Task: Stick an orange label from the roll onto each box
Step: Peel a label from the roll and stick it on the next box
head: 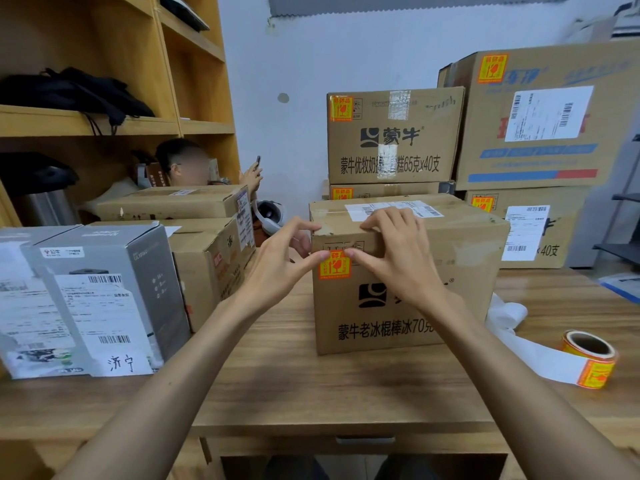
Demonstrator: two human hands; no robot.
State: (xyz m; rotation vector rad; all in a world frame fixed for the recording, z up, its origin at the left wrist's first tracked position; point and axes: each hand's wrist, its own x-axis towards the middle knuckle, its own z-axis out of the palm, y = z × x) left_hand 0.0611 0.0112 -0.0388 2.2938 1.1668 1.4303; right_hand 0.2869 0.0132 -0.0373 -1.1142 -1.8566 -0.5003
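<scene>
A brown cardboard box point(450, 271) stands on the wooden table in front of me. An orange label point(334, 268) lies on its front face near the top left corner. My left hand point(280, 258) reaches in from the left, its thumb tip on the label's top edge and its fingers on the box's upper corner. My right hand point(391, 251) comes from the right, thumb tip pressing the label's top edge, fingers resting over the box's top edge. The label roll point(588, 355) sits at the right of the table with a strip of white backing trailing from it.
Grey boxes point(104, 292) and brown boxes point(207, 261) stand at the left. Labelled cartons point(391, 140) are stacked behind and at the right point(540, 116). Wooden shelves point(104, 123) rise at the left, and a person sits behind the left boxes.
</scene>
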